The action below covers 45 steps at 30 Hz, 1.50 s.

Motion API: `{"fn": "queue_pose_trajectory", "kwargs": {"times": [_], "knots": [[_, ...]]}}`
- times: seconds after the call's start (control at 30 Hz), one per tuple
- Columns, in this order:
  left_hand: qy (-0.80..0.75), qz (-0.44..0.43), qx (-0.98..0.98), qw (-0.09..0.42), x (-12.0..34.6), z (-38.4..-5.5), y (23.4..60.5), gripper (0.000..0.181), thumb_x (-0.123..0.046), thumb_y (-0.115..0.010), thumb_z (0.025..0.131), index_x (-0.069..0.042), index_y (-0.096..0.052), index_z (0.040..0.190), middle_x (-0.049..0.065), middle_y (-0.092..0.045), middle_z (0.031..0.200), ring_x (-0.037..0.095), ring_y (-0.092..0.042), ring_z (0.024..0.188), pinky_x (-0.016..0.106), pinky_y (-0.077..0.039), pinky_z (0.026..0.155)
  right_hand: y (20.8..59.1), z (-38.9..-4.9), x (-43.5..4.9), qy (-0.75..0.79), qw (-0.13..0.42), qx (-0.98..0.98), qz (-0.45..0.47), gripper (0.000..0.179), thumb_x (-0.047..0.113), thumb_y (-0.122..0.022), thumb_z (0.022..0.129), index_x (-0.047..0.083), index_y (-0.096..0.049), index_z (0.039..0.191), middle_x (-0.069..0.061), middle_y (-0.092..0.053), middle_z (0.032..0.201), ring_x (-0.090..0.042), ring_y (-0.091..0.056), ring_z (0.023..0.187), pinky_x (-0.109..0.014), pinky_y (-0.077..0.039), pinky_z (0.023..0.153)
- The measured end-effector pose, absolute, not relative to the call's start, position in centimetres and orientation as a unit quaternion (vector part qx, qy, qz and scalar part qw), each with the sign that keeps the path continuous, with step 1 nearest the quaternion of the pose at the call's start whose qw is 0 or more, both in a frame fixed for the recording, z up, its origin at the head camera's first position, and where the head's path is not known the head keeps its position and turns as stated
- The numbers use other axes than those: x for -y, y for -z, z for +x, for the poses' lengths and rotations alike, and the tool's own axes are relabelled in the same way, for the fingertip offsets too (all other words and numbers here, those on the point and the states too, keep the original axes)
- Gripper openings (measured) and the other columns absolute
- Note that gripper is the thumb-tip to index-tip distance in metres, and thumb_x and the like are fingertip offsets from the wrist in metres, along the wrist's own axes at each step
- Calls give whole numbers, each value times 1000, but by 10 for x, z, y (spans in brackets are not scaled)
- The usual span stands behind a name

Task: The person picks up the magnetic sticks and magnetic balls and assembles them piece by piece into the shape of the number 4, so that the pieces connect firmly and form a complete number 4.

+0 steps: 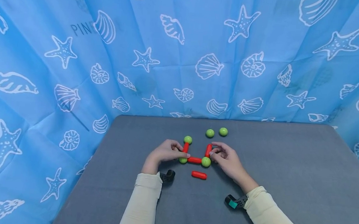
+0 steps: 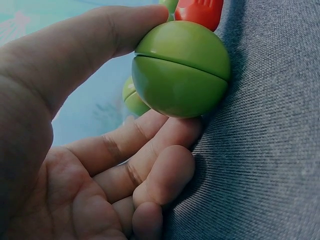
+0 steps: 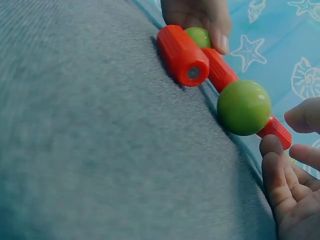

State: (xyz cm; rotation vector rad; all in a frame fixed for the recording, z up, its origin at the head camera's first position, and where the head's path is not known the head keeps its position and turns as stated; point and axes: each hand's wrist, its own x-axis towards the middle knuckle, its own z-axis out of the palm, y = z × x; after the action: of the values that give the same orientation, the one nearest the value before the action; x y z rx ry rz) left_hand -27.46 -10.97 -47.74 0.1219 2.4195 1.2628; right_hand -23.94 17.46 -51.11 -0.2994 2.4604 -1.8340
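Observation:
On the grey table, red rods and green balls form a three-sided shape. My left hand (image 1: 166, 151) pinches the corner green ball (image 2: 182, 70) between thumb and fingers. From that ball a red rod (image 1: 185, 147) runs back to another green ball (image 1: 188, 139). A second red rod (image 1: 194, 160) links the held ball to the right corner green ball (image 3: 244, 107). Off that corner stands a third red rod (image 1: 208, 150). Beside it is my right hand (image 1: 226, 157), fingers spread around the rod; the right wrist view shows its thumb apart from the rod.
A loose red rod (image 1: 199, 175) lies in front of the shape, its metal end visible in the right wrist view. Two loose green balls (image 1: 210, 133) sit near the table's back edge. A blue curtain (image 1: 182, 58) with shell prints hangs behind.

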Motion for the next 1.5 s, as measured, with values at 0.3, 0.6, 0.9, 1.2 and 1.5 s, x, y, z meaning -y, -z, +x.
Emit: {"fn": "queue_pose_trajectory", "kwargs": {"times": [0.3,0.6,0.9,1.2,1.5], "knots": [[-459,38,-863,206,107,-274,481,43,-47,-91,81,-14,-73,102,0,-57,74,18,-51,70,31,-41,65,501,-239,-184,569,-12,-816,-101,36,12,-68,104,-1,-64,137,-21,-67,114,-22,-68,77,-28,-55,62],[-457,32,-866,199,112,-275,478,44,-49,-91,81,-15,-73,101,0,-57,74,18,-52,71,32,-41,65,485,-269,-194,509,-106,-851,-74,31,14,-69,103,-1,-68,130,-22,-67,120,-10,-63,81,-22,-52,64],[-462,36,-863,201,112,-274,480,44,-49,-91,81,-15,-74,102,0,-59,75,18,-53,71,31,-43,66,493,-301,-198,439,-99,-891,-53,45,16,-67,104,1,-60,146,-27,-55,143,-34,-68,93,-32,-54,70],[-471,42,-858,201,110,-273,486,41,-47,-90,83,-15,-73,102,-1,-57,72,18,-51,69,32,-42,66,502,-308,-195,422,-79,-903,-27,43,12,-66,104,-1,-60,144,-29,-56,142,-38,-68,100,-46,-57,84],[-459,56,-865,196,120,-279,478,38,-45,-89,84,-14,-73,100,-1,-59,76,16,-52,71,30,-42,66,487,-298,-184,631,-11,-768,110,46,23,-71,103,7,-60,144,4,-68,112,-7,-67,85,-22,-54,72]]}}
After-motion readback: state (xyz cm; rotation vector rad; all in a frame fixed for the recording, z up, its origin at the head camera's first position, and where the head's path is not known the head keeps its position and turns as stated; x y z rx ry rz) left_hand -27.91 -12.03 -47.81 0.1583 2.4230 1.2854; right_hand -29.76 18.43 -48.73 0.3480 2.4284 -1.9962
